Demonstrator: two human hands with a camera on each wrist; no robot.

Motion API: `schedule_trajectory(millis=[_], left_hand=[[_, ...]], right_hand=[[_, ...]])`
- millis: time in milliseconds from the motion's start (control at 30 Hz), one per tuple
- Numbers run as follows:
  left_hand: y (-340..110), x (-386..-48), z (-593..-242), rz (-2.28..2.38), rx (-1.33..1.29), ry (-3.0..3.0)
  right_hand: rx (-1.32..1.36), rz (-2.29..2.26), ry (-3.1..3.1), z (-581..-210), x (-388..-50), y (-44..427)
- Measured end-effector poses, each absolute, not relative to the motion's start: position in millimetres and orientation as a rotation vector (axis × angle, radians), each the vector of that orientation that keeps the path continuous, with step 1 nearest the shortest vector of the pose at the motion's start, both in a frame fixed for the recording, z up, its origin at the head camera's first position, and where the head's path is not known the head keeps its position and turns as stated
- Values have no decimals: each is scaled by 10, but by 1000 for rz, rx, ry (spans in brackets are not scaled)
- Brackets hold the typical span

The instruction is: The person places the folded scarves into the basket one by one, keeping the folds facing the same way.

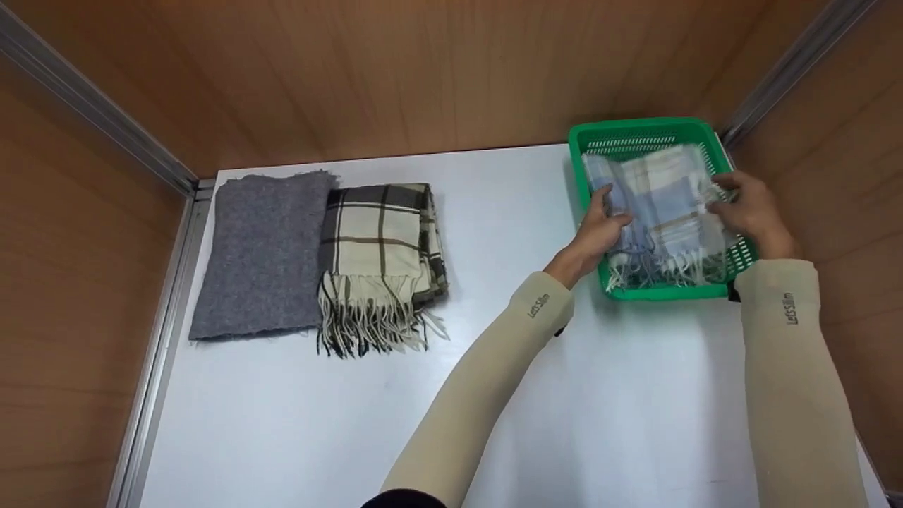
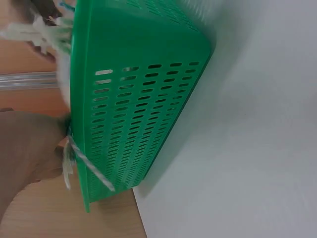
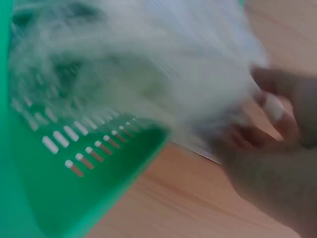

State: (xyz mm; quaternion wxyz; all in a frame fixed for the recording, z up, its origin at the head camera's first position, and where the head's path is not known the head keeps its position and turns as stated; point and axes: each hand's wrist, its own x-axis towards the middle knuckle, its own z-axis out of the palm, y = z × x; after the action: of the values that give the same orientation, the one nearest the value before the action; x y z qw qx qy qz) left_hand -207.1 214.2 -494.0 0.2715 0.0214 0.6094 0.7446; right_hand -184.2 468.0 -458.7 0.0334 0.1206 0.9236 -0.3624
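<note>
A folded blue, white and tan plaid scarf (image 1: 670,190) with fringe lies within the rim of the green basket (image 1: 638,125), blurred in places. At its left edge the left hand (image 1: 596,229) grips the cloth, thumb toward the middle. My right hand (image 1: 755,212) pinches the scarf's right edge between thumb and fingers. In the right wrist view the right hand (image 3: 272,134) holds the blurred pale cloth (image 3: 198,74) above the basket. The left wrist view shows the left hand (image 2: 29,146) at the basket's rim, fringe strands beside it; its fingertips are hidden.
On the white table (image 1: 282,423), a folded grey cloth (image 1: 264,254) lies at the left, with a cream and dark plaid scarf (image 1: 377,243) against its right side. Wooden panels (image 1: 423,70) stand behind and at both sides; the basket is near the back right corner.
</note>
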Motion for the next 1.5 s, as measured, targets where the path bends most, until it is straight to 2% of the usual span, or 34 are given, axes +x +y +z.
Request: schedule_trajectory(millis=[200, 333, 433, 933, 1500], left_hand=[[2139, -1949, -4865, 1691, 342, 1890], [2153, -1887, -4844, 1479, 573, 1988], [2164, -1842, -4845, 1410, 643, 1996], [1816, -1734, -4787, 1692, 752, 1833], [1148, -1868, -4923, 2108, 570, 1739]], right_hand=[[251, -835, 2681, -4652, -1871, 4618], [243, -803, 2648, -4656, -1893, 4591], [254, -805, 2628, -4636, -1894, 4578], [163, -864, 2850, -4434, -1836, 4306], [21, -1011, 2898, -4320, -1822, 3978]])
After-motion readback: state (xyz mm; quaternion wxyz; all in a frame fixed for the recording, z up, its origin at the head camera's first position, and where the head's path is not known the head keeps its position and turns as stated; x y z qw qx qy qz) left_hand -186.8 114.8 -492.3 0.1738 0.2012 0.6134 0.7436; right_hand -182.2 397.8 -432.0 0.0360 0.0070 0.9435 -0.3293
